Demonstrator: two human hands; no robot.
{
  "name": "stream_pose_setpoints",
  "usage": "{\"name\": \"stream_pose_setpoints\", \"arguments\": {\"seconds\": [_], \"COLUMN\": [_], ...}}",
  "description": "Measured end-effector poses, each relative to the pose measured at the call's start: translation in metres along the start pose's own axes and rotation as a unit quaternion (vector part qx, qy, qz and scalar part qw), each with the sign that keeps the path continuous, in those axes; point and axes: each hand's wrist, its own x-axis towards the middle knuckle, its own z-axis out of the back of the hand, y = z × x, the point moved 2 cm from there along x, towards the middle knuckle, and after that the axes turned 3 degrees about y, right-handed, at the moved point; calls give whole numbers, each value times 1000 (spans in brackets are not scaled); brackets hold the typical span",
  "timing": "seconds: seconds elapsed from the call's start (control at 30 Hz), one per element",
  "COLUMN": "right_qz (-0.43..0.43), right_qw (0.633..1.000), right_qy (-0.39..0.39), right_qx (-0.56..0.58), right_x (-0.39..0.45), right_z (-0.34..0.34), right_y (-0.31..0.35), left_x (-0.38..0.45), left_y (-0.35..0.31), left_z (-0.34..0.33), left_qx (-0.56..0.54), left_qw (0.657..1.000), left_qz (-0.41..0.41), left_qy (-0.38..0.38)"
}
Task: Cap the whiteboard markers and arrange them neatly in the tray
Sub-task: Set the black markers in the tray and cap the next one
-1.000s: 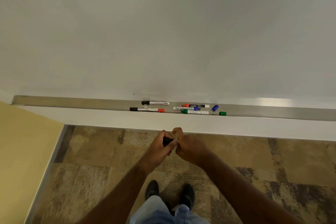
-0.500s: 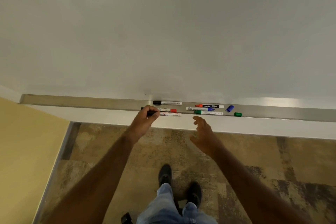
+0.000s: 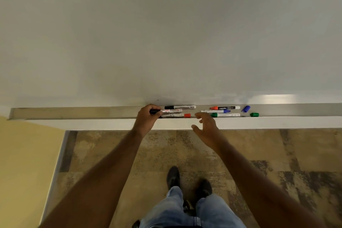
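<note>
A long metal tray [image 3: 74,112] runs under the whiteboard. My left hand [image 3: 148,116] grips the black cap end of a capped black marker [image 3: 171,110] lying in the tray. Behind it lies another black marker [image 3: 180,107]; in front, a marker [image 3: 173,115] with a red cap [image 3: 187,115] at its right end. My right hand [image 3: 205,126] hovers open at the tray's front edge. To its right lie an orange-tipped marker [image 3: 224,107], a blue marker [image 3: 215,111] and a green marker [image 3: 224,114]. A loose blue cap [image 3: 245,108] and a loose green cap [image 3: 254,114] sit further right.
The whiteboard [image 3: 166,33] fills the upper view. A yellow wall [image 3: 22,163] stands at the left. Below is mottled brown floor [image 3: 277,153] with the person's jeans and dark shoes [image 3: 173,177].
A second ago both hands were together at waist height on a black marker. The left hand has carried it up and laid it in the tray; the right hand let go and moved toward the tray.
</note>
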Motion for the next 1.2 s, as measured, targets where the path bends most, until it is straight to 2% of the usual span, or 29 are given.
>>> {"name": "stream_pose_setpoints", "arguments": {"seconds": [0.2, 0.43, 0.6, 0.83, 1.0, 1.2], "right_qz": [-8, -42, -92, -63, -56, -34], "right_qw": [997, 985, 990, 997, 998, 999], "right_qy": [-30, -22, -21, -5, -16, 10], "right_qx": [-71, -167, -101, -33, -32, -20], "right_x": [31, 47, 48, 48, 45, 43], "right_z": [3, 4, 1, -11, -11, -13], "right_y": [24, 34, 33, 39, 40, 41], "left_x": [4, 2, -5, -6, -2, -1], "left_y": [5, 7, 15, 13, 15, 17], "left_z": [-5, -7, -6, -10, -11, -13], "left_qx": [25, 14, 1, -3, -3, 18], "left_qw": [999, 999, 996, 995, 995, 996], "left_qz": [-15, -5, 13, 20, 31, 23], "left_qy": [-20, -49, -89, -93, -94, -86]}}
